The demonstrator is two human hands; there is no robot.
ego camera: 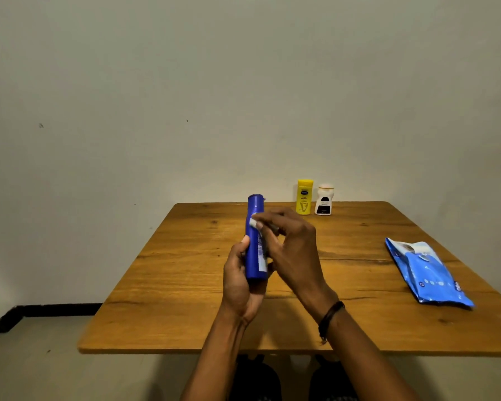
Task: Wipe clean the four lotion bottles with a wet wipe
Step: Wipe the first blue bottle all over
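Now our left hand (239, 280) grips the tall blue plastic lotion bottle (255, 241) upright, steadying it while our right hand (289, 250) pinches the small white wet wipe (253, 223) against it.

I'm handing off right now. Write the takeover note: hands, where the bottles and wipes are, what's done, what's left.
Left hand: grips the blue bottle upright above the table.
Right hand: presses a wet wipe against its upper body.
Yellow bottle and white bottle stand at the far edge; wipe pack lies at right.
A fourth bottle is not in view.
Done: cannot tell which are clean. Left: finish blue, check the others.
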